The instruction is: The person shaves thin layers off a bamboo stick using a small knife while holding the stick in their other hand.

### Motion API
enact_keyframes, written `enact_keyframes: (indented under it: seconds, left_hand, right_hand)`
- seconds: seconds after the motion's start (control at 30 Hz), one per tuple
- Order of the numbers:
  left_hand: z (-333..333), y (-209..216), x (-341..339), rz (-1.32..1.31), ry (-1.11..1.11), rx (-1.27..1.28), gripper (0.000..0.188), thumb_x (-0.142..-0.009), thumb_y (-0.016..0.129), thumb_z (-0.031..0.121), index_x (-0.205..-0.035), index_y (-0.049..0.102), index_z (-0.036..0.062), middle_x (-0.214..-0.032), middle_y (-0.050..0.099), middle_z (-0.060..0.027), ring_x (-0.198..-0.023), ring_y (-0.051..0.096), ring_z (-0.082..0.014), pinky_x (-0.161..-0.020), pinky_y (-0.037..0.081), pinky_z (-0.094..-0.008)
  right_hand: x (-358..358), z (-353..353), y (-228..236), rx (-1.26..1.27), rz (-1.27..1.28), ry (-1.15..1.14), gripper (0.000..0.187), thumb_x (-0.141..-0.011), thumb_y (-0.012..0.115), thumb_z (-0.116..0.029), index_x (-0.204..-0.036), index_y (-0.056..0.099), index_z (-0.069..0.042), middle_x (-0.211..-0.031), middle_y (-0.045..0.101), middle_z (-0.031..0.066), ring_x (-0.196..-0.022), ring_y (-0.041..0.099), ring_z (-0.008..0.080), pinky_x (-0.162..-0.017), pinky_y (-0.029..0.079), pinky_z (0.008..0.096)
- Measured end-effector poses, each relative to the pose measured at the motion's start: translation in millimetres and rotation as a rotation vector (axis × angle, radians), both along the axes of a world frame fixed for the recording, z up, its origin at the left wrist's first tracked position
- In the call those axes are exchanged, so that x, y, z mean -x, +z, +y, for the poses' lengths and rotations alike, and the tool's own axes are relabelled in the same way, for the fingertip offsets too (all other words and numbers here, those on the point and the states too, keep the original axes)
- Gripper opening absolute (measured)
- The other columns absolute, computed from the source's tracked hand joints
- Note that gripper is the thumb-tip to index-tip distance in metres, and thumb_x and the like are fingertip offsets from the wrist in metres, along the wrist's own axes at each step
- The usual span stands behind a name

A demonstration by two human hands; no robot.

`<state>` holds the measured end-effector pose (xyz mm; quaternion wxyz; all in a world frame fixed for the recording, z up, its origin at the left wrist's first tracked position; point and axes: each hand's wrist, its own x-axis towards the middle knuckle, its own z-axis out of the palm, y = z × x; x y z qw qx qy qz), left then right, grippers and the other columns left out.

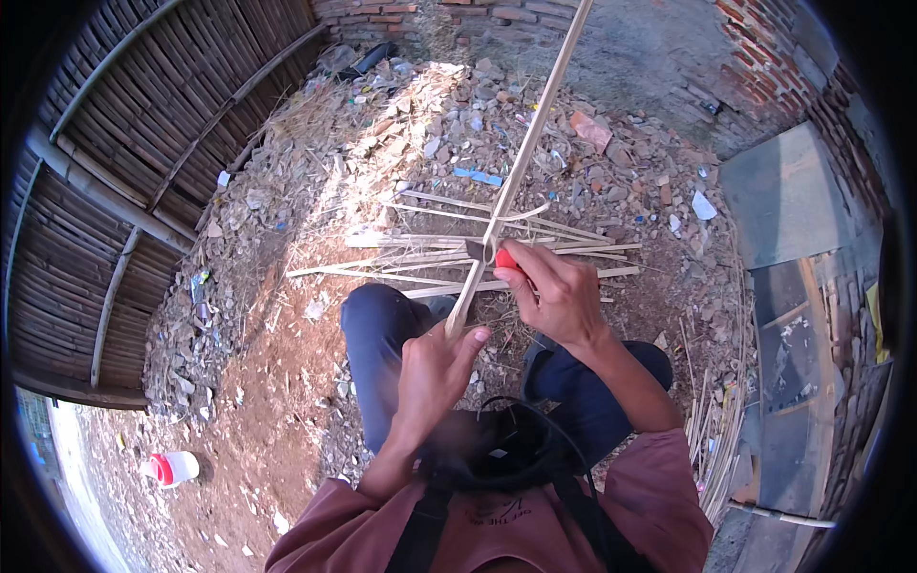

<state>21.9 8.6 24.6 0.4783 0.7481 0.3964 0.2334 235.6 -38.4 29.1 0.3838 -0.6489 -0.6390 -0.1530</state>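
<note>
My left hand (430, 372) is closed around the near end of a long, pale bamboo strip (535, 124), which slants up and away past the far edge of the view. In my right hand (559, 291) is a knife (505, 258) with a red handle. Its dark blade lies across the strip, a short way beyond my left hand. A thin curl of bamboo (525, 214) bends off the strip just past the blade. Below my hands, several split bamboo strips (420, 243) lie crosswise on the ground in front of my knees.
Rubble and litter (449, 124) cover the ground ahead, up to a brick wall (497, 13). A slatted bamboo wall (181, 105) rises at the left. A white-and-red plastic container (177, 469) lies at the lower left. Panels (788, 191) and more thin strips (712, 449) are at the right.
</note>
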Motion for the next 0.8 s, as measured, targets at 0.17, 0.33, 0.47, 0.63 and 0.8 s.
enact_keyframes:
  seconds: [0.17, 0.33, 0.47, 0.63, 0.8]
  left_hand:
    - [-25, -24, 20, 0.024, -0.046, 0.132, 0.042, -0.101, 0.078, 0.034, -0.088, 0.065, -0.0035, -0.061, 0.048, -0.0028, -0.061, 0.041, -0.0098, -0.055, 0.039, -0.0335]
    - [-13, -22, 21, 0.008, -0.132, 0.156, 0.037, -0.105, 0.073, 0.03, -0.09, 0.063, -0.0029, -0.064, 0.043, 0.0024, -0.065, 0.037, -0.0052, -0.054, 0.033, -0.0315]
    - [-13, -14, 28, 0.001, -0.151, 0.142, 0.04, -0.109, 0.065, 0.033, -0.092, 0.062, -0.0034, -0.062, 0.042, 0.001, -0.063, 0.038, -0.0077, -0.054, 0.035, -0.0339]
    - [-9, -29, 32, -0.003, -0.141, 0.082, 0.046, -0.113, 0.054, 0.039, -0.094, 0.061, -0.0018, -0.065, 0.045, 0.0002, -0.063, 0.039, -0.0077, -0.055, 0.035, -0.0328]
    - [-3, -42, 27, -0.131, -0.094, 0.188, 0.054, -0.117, 0.038, 0.045, -0.102, 0.065, 0.001, -0.067, 0.042, 0.0039, -0.062, 0.038, -0.0057, -0.055, 0.032, -0.0292]
  right_hand:
    - [-63, -1, 22, 0.047, 0.153, -0.233, 0.026, -0.103, 0.07, -0.029, -0.118, 0.076, -0.008, -0.094, 0.08, 0.0098, -0.071, 0.076, 0.0245, -0.061, 0.056, 0.0359]
    - [-65, -6, 13, 0.018, 0.307, -0.229, 0.027, -0.106, 0.068, -0.029, -0.117, 0.076, -0.006, -0.092, 0.079, 0.0125, -0.072, 0.075, 0.0227, -0.063, 0.055, 0.0358]
    - [-92, -4, 13, -0.099, 0.345, -0.282, 0.029, -0.107, 0.066, -0.029, -0.117, 0.075, -0.004, -0.086, 0.077, 0.0105, -0.068, 0.069, 0.0178, -0.063, 0.051, 0.0332]
    - [-82, -12, 20, 0.044, 0.522, -0.039, 0.032, -0.108, 0.065, -0.029, -0.117, 0.073, 0.0, -0.078, 0.067, 0.0053, -0.064, 0.05, 0.01, -0.06, 0.04, 0.0306]
    - [-48, -8, 2, 0.247, 0.447, 0.226, 0.034, -0.103, 0.072, -0.03, -0.116, 0.071, 0.002, -0.087, 0.075, 0.0135, -0.074, 0.073, 0.0214, -0.068, 0.054, 0.0352]
